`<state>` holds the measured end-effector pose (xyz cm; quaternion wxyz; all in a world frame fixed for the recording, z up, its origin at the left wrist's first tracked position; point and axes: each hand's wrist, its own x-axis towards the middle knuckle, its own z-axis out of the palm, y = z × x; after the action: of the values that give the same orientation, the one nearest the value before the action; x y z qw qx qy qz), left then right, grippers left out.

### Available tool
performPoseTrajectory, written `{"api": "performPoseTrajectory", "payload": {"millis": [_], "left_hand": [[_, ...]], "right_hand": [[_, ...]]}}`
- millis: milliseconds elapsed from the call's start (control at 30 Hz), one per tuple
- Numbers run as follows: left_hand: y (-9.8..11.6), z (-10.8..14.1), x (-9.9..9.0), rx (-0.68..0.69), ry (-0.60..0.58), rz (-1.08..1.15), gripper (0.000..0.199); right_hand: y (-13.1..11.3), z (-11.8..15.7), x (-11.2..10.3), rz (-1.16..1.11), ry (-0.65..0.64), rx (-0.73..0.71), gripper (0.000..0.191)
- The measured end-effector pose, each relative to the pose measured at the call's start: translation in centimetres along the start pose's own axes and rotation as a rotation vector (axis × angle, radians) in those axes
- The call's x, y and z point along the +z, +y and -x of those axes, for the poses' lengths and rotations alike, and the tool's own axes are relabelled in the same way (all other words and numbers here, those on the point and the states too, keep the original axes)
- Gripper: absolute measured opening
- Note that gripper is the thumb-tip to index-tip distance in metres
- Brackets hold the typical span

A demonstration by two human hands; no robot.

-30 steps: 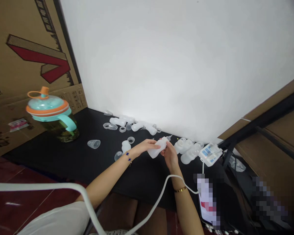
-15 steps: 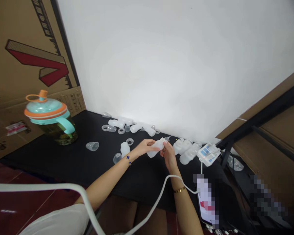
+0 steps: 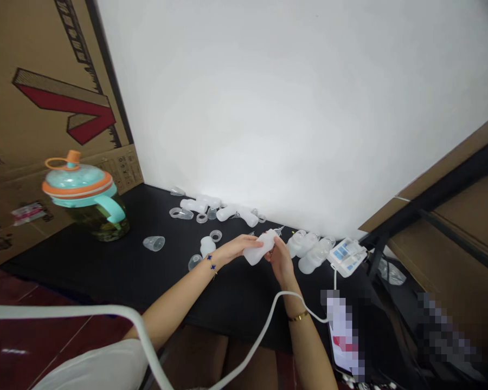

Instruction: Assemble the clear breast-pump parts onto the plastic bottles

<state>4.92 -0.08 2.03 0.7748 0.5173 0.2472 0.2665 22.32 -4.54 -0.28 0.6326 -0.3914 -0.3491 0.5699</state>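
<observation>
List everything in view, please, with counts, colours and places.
Held bottle: one, white, in hands
Loose bottles: about five, white, by wall and left hand
Capped bottles: about three, white and clear, right of hands
Clear cups: several, transparent, table's left
Rings: several, translucent, near loose bottles
Jug: one, teal and orange, table's left end
Labelled box: one, white-blue, by capped bottles
Cable: at least one, white, foreground
Phone: one, screen pixelated, right foreground
Plastic piece: one, clear, right
Cardboard: several, brown, both sides
Wall: one, white, behind
Table: one, black, beneath bottles
Floor: one, red, lower left
Bracelets: two, blue and gold, wrists
Sleeve: one, white, lower left
Left hand, right hand: two, bare, on held bottle
</observation>
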Motion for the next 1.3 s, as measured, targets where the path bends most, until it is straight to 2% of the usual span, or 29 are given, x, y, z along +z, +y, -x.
{"api": "performPoseTrajectory", "payload": {"millis": [200,333,500,800,1133,1300], "left_hand": [[0.2,0.2,0.1,0.014,-0.040,0.024,0.047],[0.0,0.1,0.0,0.039,0.010,-0.054,0.045],[-0.3,-0.2,-0.1,0.128,0.066,-0.140,0.043],[-0.6,-0.5,0.1,0.288,0.098,-0.264,0.039],[-0.5,0.0,0.6,0.367,0.238,-0.571,0.038],[-1.0,-0.1,0.7,0.382,0.368,-0.747,0.039]], "right_hand": [[-0.1,0.2,0.0,-0.009,-0.037,0.005,0.039],[-0.3,0.2,0.0,0.012,-0.031,-0.012,0.037],[-0.4,0.1,0.1,0.041,0.006,-0.035,0.036],[-0.3,0.0,0.1,0.047,0.041,-0.040,0.032],[-0.2,0.0,-0.1,0.078,0.087,-0.013,0.036],[0.0,-0.2,-0.3,0.102,0.106,-0.014,0.036]]}}
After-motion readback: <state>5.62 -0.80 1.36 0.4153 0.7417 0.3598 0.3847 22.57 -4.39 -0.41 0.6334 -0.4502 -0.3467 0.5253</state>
